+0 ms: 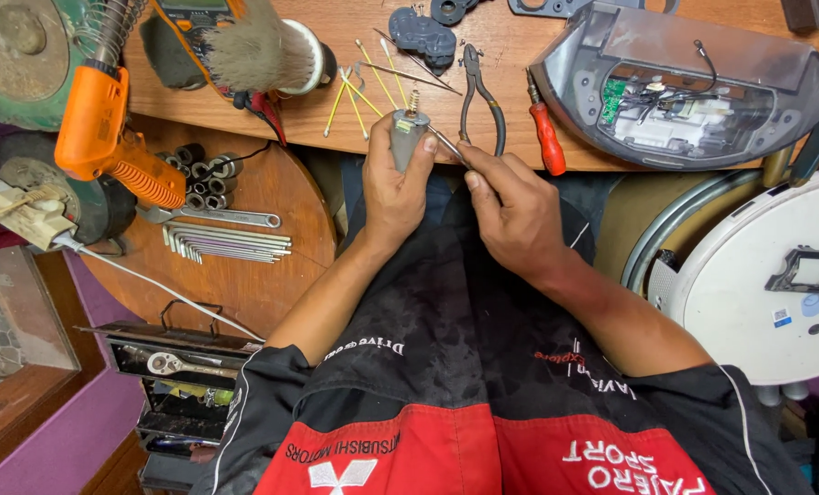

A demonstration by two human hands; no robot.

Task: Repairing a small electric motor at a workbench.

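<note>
My left hand (396, 188) grips a small grey motor (408, 136) with a brass worm shaft pointing up, held just in front of the workbench edge. With fingers pinched, my right hand (510, 206) holds a thin metal tool (446, 145) whose tip touches the motor's side. Both hands hover over my lap, covered by a black and red jacket (446, 367).
On the wooden bench (354, 101) lie pliers (479, 96), a red-handled screwdriver (547, 136), cotton swabs (359, 87), a brush (263, 50) and an opened grey robot-vacuum shell (685, 82). An orange hot-air gun (98, 128), sockets, hex keys and a wrench sit left; a white round vacuum body (758, 275) sits right.
</note>
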